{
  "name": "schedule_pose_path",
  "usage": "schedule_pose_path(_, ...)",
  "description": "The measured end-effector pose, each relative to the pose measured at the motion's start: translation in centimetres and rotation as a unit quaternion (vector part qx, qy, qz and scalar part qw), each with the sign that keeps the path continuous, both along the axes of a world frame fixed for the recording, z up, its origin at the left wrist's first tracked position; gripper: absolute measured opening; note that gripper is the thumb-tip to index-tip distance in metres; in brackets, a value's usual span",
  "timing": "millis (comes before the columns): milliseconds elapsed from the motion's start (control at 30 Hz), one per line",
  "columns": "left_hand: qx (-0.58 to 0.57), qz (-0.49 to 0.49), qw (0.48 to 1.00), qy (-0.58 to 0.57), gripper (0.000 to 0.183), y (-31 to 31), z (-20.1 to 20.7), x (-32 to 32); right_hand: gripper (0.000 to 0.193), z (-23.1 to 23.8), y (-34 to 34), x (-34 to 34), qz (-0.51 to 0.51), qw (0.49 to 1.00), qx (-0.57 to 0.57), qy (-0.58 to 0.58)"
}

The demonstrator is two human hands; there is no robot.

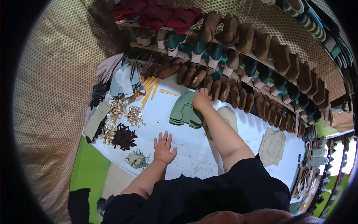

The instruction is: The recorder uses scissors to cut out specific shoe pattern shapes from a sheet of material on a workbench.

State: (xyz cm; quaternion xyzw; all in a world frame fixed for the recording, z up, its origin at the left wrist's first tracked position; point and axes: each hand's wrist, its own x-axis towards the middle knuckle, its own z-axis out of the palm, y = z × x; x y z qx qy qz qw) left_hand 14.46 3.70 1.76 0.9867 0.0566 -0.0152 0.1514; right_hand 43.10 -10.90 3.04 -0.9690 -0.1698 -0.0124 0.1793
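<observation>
My left hand (164, 148) lies flat on the white tabletop (186, 149) with its fingers spread and nothing in it. Farther away, my right hand (202, 99) is at the upper right edge of a stack of green cut shoe pieces (184, 108). Its fingers are bunched together, and whatever they pinch is hidden. Beneath my right forearm, a beige cut piece (228, 116) is partly covered. Left of my left hand are a heap of thin green scraps (137, 159) and a pile of dark brown strips (124, 137).
Small gold metal pieces (135, 116), yellow strips (150, 89) and grey-blue pieces (126, 80) crowd the left. Brown shoe lasts (225, 90) line the back edge under shelves of lasts, heels (197, 56) and dark red pieces (160, 15). Beige pieces (272, 146) lie at right.
</observation>
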Motion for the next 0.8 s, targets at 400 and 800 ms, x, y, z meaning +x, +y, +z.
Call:
schedule_pose_path(400,0.003,0.002,1.0,0.002,0.074,0.2,0.1,0.0,0.014,5.3,0.0,-3.0,0.036,0.979,0.184,-0.081)
schedule_pose_path(800,0.003,-0.001,1.0,-0.007,0.074,0.1,-0.1,0.0,0.029,-1.3,-12.2,-15.0,0.251,0.963,0.049,-0.082)
